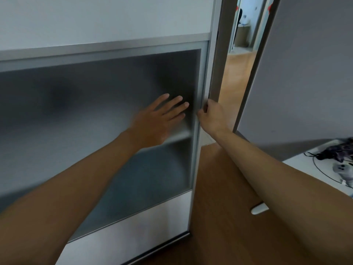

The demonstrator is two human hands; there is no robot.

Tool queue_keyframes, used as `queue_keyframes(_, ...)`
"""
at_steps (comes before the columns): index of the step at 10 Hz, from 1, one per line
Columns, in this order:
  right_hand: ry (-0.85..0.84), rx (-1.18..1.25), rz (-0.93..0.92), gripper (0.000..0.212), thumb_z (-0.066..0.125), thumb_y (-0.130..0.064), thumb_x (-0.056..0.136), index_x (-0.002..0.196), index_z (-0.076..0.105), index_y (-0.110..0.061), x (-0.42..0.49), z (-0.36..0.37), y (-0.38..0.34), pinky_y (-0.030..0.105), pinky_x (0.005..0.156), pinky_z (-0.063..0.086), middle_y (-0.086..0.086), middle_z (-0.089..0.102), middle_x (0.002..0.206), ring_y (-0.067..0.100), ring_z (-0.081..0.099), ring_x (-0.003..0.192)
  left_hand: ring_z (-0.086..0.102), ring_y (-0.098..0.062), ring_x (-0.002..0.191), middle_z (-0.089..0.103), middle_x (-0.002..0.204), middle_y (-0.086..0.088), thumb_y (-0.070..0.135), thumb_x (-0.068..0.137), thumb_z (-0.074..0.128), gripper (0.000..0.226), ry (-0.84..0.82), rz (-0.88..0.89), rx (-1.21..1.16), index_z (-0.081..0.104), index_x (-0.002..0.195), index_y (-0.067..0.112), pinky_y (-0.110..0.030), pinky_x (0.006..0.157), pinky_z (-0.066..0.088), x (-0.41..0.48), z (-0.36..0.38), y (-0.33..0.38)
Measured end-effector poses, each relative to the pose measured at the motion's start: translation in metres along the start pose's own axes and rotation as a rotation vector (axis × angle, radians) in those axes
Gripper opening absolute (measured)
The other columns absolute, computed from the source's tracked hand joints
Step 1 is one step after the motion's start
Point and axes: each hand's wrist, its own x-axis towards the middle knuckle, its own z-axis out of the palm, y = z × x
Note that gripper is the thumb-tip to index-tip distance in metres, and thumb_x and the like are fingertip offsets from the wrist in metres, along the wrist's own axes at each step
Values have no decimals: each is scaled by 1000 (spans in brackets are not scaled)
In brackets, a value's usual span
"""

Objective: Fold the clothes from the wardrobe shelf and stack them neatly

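Wardrobe shelf [179, 135]: I see it only as a pale band through the frosted panel, behind the shut door. I cannot tell what lies on it.
Below the shelf: a bluish patch [149, 178] shows through the panel, too blurred for me to name.
Sliding door [86, 115]: a frosted grey pane in a metal frame, with plain white panels above and below it.
Left grip [158, 119]: this hand has straight, slightly spread fingers, palm towards the pane near its right side. Blur keeps me from saying whether it touches.
Right grip [212, 115]: the fingers of this hand are curled round the door's right metal edge, with the thumb on the near face. It sits just beside the left one.
Doorway [240, 54]: right of the wardrobe, opening onto another room with a wooden floor.
Wood-brown area [219, 217]: low on the right, with a small white object [258, 209] showing from under my right forearm.
White surface [305, 165]: far right, carrying black cables [317, 165], a dark purple item [342, 149] and a pale controller-like thing [342, 169].
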Motion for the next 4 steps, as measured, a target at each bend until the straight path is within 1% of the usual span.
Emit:
queue_keyframes(1, -27, 44, 3, 38, 55, -6, 94, 69, 38, -30, -1, -2, 3, 17, 57, 32, -11, 43, 70, 13, 47, 69, 23, -33, 149, 30, 161, -10, 23, 85, 44, 59, -73, -9, 26, 51, 143, 14, -52, 122, 8, 2, -9, 3)
queue_keyframes(2, -88, 113, 37, 5, 56, -10, 95, 94, 59, -14, -9, -6, 0, 31, 73, 41, 5, 62, 93, 23, 56, 89, 15, -31, 152, 20, 164, -9, 26, 88, 42, 59, -196, -34, 44, 45, 146, 16, -49, 122, -1, -2, -21, 10)
queue_keyframes(3, -75, 356, 124, 36, 59, -12, 96, 130, 53, -6, -27, -3, -5, 42, 99, 49, 12, 60, 127, 27, 58, 116, 17, -31, 151, 19, 164, -11, 28, 88, 51, 61, -262, -93, -30, 43, 147, 15, -47, 123, 2, -12, -36, 13)
queue_keyframes(4, 9, 655, 218, 55, 58, -10, 96, 146, 38, -20, -65, 8, -21, 39, 106, 46, 3, 49, 144, 19, 49, 130, 43, -34, 139, 45, 151, -15, 24, 81, 48, 54, -204, -242, -192, 60, 132, 8, -48, 120, 25, -38, -56, 11)
